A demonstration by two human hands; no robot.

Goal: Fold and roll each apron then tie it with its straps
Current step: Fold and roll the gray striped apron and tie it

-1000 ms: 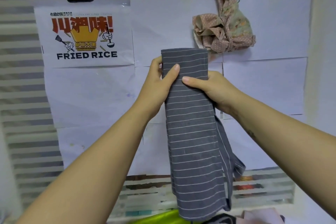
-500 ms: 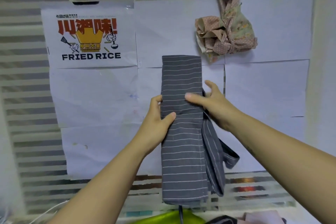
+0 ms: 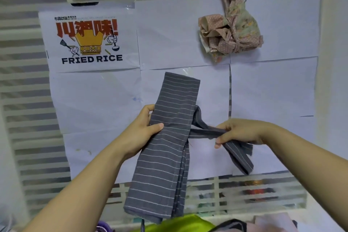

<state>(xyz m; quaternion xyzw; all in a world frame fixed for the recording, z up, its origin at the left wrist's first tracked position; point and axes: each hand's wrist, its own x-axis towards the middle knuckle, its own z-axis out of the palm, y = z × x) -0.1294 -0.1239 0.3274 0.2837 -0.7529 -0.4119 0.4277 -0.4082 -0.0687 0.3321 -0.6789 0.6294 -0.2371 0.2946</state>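
My left hand point(image 3: 143, 132) grips the folded grey striped apron point(image 3: 169, 147) at mid-length, thumb across the front. The apron is held up in the air and hangs tilted. Its strap point(image 3: 205, 133) runs sideways to my right hand point(image 3: 239, 132), which pinches it. I judge the strap should be kept flat and taut, with my left thumb pinning the folds so the layers don't slide apart.

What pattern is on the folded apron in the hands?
Grey cloth apron: thin white stripes, seen in the head view.
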